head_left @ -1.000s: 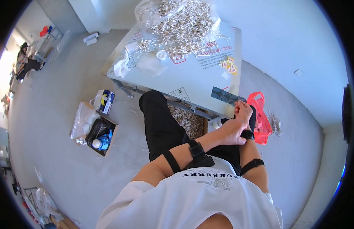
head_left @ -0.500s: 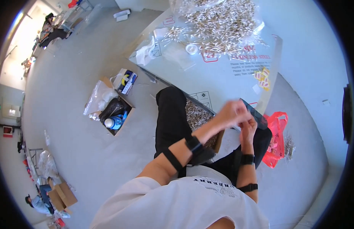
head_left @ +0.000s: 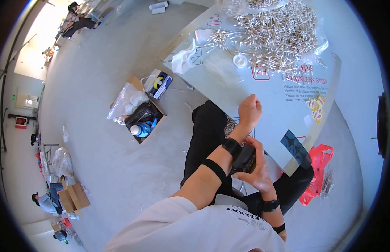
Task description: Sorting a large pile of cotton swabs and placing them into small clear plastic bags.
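Note:
My left hand (head_left: 250, 111) is curled into a fist over the near edge of the table, and nothing sticks out of it. My right hand (head_left: 256, 167) reaches across to the left wrist, its thumb and fingers wrapped around a black wrist device (head_left: 242, 158) beside the strap there. On the sheet-covered table (head_left: 279, 115) ahead lies a big heap of cotton swabs (head_left: 283, 38), partly in clear plastic. A smaller bunch of swabs (head_left: 220, 38) and a round white container (head_left: 240, 61) are to its left. A dark film piece (head_left: 295, 148) hangs by my right knee.
An open carton (head_left: 155, 122) with a bottle and bags stands on the floor at left. Yellow-and-white packets (head_left: 316, 108) lie on the table's right. A red plastic bag (head_left: 319, 172) is by my right leg. People sit far left, near a brown box (head_left: 74, 197).
My hands were together near the table corner. My left hand has moved away from the right, and my right hand has come back to grip the black device at my left wrist. The view has shifted.

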`<state>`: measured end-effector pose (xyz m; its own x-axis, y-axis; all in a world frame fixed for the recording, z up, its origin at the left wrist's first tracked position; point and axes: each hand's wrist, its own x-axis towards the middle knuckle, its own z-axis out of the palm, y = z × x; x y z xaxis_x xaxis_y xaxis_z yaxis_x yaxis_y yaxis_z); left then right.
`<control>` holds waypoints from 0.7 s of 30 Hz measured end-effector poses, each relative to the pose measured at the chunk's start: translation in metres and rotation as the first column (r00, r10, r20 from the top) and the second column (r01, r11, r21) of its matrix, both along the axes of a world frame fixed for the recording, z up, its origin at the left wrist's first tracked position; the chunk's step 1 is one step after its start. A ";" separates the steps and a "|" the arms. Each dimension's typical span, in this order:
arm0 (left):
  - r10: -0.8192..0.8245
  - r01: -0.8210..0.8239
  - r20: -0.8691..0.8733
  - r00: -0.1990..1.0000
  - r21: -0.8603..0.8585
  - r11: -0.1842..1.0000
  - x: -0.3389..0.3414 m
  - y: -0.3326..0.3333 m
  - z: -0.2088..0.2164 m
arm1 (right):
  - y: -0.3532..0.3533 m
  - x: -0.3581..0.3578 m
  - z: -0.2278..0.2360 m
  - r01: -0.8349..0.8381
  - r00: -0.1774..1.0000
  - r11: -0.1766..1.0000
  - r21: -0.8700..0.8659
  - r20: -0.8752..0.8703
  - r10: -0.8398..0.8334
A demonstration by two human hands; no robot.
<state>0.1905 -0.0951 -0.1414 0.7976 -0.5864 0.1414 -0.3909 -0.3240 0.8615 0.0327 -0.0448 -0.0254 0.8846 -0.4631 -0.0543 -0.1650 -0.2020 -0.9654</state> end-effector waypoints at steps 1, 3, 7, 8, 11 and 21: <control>0.006 -0.006 0.001 1.000 0.005 1.000 0.000 0.001 0.002 | -0.002 0.001 0.002 -0.017 1.000 0.999 0.045 0.019 0.016; -0.134 0.119 0.275 0.952 0.068 0.991 -0.004 -0.001 0.007 | -0.002 0.005 0.001 -0.036 0.999 0.995 0.092 0.034 0.033; -0.311 0.230 0.353 0.883 0.252 0.940 -0.009 -0.002 0.012 | -0.001 0.015 -0.002 -0.023 0.988 0.877 -0.479 -0.143 -0.052; -0.313 0.235 0.345 0.885 0.250 0.939 -0.009 -0.001 0.013 | -0.002 0.016 -0.002 -0.045 0.988 0.865 -0.499 -0.152 -0.036; -0.327 0.244 0.349 0.878 0.263 0.934 -0.008 0.000 0.014 | 0.001 0.022 -0.005 0.024 0.984 0.879 -0.476 -0.146 -0.106; -0.319 0.243 0.371 0.872 0.238 0.940 -0.010 0.004 0.010 | 0.003 0.022 -0.007 0.103 0.984 0.858 -0.502 -0.074 -0.162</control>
<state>0.1808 -0.0912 -0.1314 0.4930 -0.8226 0.2835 -0.7858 -0.2811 0.5509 0.0549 -0.0418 -0.0319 0.8148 -0.5672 0.1200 -0.3234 -0.6165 -0.7179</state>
